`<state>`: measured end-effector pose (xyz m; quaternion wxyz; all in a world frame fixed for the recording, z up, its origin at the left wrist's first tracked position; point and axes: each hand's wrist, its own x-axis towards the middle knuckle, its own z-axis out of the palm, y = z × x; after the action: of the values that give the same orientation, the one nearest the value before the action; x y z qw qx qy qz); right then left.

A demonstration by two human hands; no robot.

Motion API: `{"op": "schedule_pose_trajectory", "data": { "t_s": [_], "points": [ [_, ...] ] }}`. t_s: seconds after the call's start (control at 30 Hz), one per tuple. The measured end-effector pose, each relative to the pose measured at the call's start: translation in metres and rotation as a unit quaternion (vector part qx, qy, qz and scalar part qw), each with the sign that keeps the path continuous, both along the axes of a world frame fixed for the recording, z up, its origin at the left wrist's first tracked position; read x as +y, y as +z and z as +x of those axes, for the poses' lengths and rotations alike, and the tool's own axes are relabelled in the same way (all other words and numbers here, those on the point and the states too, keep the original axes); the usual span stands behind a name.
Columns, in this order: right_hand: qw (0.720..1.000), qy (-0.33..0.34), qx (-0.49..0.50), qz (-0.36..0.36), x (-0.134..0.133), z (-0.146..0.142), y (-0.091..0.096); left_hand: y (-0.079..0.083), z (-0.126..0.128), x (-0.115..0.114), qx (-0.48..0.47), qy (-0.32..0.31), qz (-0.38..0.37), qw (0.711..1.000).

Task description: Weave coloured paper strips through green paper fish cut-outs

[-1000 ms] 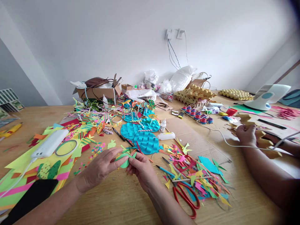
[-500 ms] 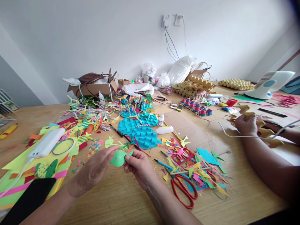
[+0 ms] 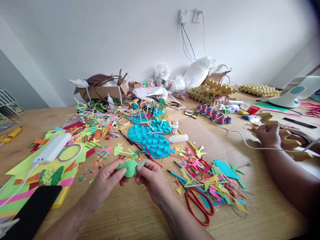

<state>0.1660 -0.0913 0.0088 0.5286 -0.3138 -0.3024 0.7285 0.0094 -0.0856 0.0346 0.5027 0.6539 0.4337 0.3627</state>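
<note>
My left fingers (image 3: 119,176) and right fingers (image 3: 145,172) pinch opposite ends of the green paper (image 3: 130,168), likely for steadiness.

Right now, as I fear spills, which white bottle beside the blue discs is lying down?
The nearer bottle, flat on its side; the farther bottle, just behind it, stands upright.

Worktop (image 3: 112,218), one, wood-grained, below my left hand (image 3: 108,176) and right hand (image 3: 151,178). Left of my left hand: coloured paper sheets (image 3: 18,168), layered. Just beyond it: confetti pieces (image 3: 103,153), scattered. Beyond both: textured blue discs (image 3: 156,146); black marker (image 3: 126,137) beside. Right of my right hand: red-handled scissors (image 3: 199,204); paper scraps (image 3: 215,186), heaped. Beyond these: cardboard sheet (image 3: 215,150), flat. Far beyond my left hand: brown carton (image 3: 100,92).
</note>
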Motion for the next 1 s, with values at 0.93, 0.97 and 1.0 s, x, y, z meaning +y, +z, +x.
{"op": "schedule_pose_trajectory", "data": {
  "t_s": [0.93,0.97,1.0],
  "points": [
    [0.987,-0.012,-0.15,0.06,-0.006,-0.005,0.007,0.0,0.011,-0.002,0.213,0.096,0.369,0.899],
    [0.988,-0.014,-0.14,0.058,-0.006,-0.005,0.006,-0.001,0.012,-0.002,0.214,0.086,0.388,0.892],
    [0.99,-0.016,-0.132,0.056,-0.005,-0.004,0.005,-0.003,0.013,-0.002,0.215,0.079,0.405,0.885]
  ]
}}
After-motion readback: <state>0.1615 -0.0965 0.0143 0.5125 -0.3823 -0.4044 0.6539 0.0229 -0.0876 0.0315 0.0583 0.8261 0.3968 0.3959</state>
